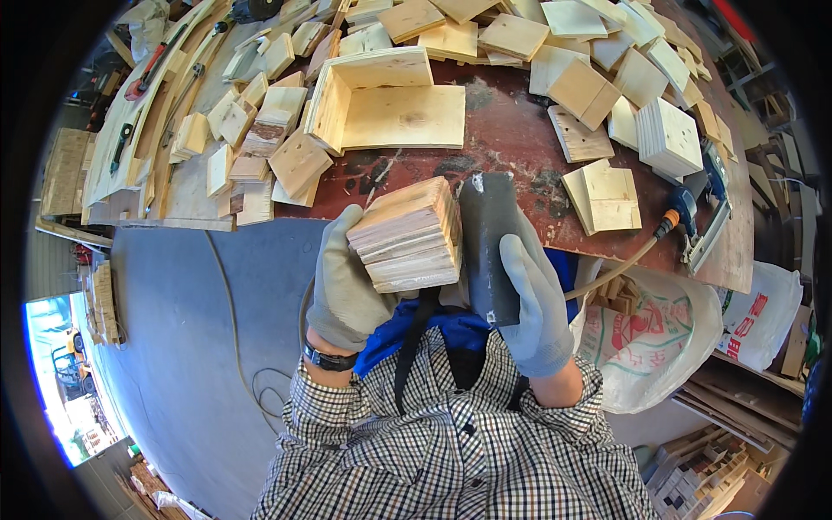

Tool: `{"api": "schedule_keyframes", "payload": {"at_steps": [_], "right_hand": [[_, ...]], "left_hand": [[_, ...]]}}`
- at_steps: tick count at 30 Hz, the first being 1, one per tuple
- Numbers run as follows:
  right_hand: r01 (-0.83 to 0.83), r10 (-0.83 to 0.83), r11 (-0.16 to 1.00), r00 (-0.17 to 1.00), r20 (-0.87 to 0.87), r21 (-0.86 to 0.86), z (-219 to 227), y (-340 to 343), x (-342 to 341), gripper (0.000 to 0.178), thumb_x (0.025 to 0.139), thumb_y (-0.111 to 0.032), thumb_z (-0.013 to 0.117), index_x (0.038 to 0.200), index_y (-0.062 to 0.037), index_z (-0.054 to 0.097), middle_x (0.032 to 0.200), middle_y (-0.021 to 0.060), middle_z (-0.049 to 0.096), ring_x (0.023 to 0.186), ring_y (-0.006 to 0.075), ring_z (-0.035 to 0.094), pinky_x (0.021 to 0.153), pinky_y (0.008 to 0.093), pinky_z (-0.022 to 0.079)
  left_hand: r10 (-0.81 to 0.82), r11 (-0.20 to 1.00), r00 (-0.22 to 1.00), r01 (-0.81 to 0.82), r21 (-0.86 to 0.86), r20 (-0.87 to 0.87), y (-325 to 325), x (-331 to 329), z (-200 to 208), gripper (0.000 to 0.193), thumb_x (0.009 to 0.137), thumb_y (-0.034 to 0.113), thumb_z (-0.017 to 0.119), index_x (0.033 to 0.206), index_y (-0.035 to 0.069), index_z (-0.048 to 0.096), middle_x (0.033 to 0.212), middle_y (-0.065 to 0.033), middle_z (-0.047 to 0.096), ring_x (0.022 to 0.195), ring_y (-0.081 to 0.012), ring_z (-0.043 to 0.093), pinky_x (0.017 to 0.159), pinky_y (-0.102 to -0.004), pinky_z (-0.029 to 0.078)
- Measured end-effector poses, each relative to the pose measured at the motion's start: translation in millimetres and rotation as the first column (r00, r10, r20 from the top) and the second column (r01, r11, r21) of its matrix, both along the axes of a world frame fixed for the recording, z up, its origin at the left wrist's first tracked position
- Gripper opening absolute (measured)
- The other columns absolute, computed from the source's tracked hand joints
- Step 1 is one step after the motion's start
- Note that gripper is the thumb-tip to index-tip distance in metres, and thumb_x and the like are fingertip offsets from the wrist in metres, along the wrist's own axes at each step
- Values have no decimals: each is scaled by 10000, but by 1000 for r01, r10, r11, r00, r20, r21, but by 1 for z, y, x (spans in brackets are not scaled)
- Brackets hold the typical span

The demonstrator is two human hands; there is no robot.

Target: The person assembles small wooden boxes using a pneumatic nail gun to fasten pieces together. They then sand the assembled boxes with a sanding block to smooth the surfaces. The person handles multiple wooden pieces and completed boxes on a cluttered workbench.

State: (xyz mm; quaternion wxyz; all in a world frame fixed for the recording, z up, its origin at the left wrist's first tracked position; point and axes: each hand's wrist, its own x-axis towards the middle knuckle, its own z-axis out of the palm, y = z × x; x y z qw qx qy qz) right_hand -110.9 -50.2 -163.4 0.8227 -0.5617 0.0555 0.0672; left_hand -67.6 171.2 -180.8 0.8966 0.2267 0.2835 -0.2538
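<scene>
Plywood offcuts, pale and mostly square, lie scattered (260,130) over the far left of the dark red worktop (511,130), beside long curved wooden strips (165,95) at the left edge. Nearer, at the centre, the left hand (347,277), in a grey knit glove, is wrapped around a stack of thin square pale wood pieces (407,234), fingers curled under and along its left side, thumb up against the near-left corner, so the stack is held in the air just off the near edge of the worktop with its layered edges facing right. Touching that layered right face stands a dark grey, rounded sanding block (487,243), its long axis running near to far, roughly parallel to the face it meets. The right hand (533,303), also grey-gloved, is closed around the block's near half, fingers folded over its right side. Both hands are level and close together, each at its own thing; the stack lies to the left of the block, the two pressed side to side. Beyond them on the worktop sits an open pale plywood box (381,108), and to the far right a blue power sander (698,204) with a hose, near more stacked plywood squares (667,134). A white printed sack (659,338) hangs at the near right.
</scene>
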Motion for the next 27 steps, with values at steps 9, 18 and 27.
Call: {"api": "schedule_keyframes", "payload": {"at_steps": [9,18,27], "right_hand": [[46,-42,997,998,-54,59,5,-3,8,577,1147,-245,429,1615,81,340,1577,208,500,1413,245,534,1189,333,411],[-71,71,997,998,3,32,-9,5,10,661,1121,-310,485,1664,12,291,1546,147,524,1351,192,549,1160,330,427],[-46,55,993,995,84,-110,-1,4,5,718,1096,-323,528,1662,38,271,1612,199,453,1464,264,472,1228,364,349]], "left_hand": [[-51,990,995,61,-124,82,6,-4,-2,631,1042,587,492,1411,95,633,1269,-161,731,974,-373,739,720,-507,589],[-125,968,894,14,252,430,1,-17,-32,585,1147,541,375,1539,120,480,1284,-77,674,955,-194,700,673,-301,557],[-76,988,981,99,-123,177,-1,-8,9,952,1028,755,444,1594,-9,412,1575,-229,521,1433,-389,529,1231,-547,384]]}}
